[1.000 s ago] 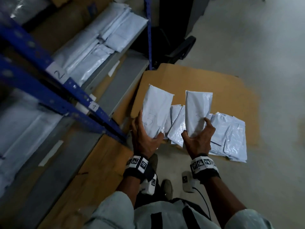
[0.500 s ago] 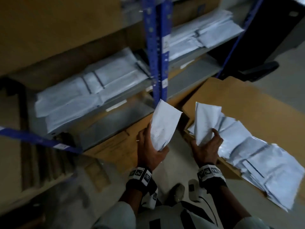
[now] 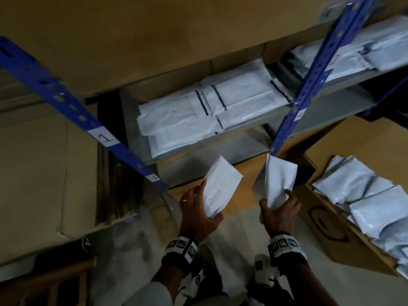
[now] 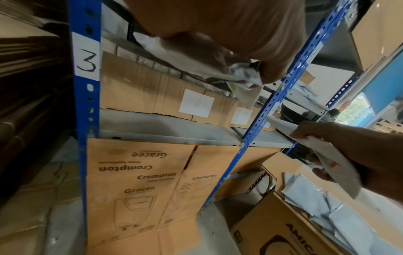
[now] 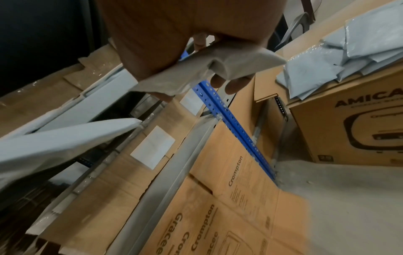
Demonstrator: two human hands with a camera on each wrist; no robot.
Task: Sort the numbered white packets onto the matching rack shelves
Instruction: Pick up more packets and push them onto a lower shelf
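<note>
Since earlier, we swung both hands toward the blue steel rack (image 3: 309, 80); our left hand (image 3: 196, 215) gripped one flat white plastic packet (image 3: 220, 186), our right hand (image 3: 280, 215) another white packet (image 3: 279, 180).

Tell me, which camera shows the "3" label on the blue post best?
The left wrist view: the 3 label fills the blue post close up, sharp and fully readable. In the head view the same label is small and blurry, low on the post. The right wrist view does not show it at all.
</note>
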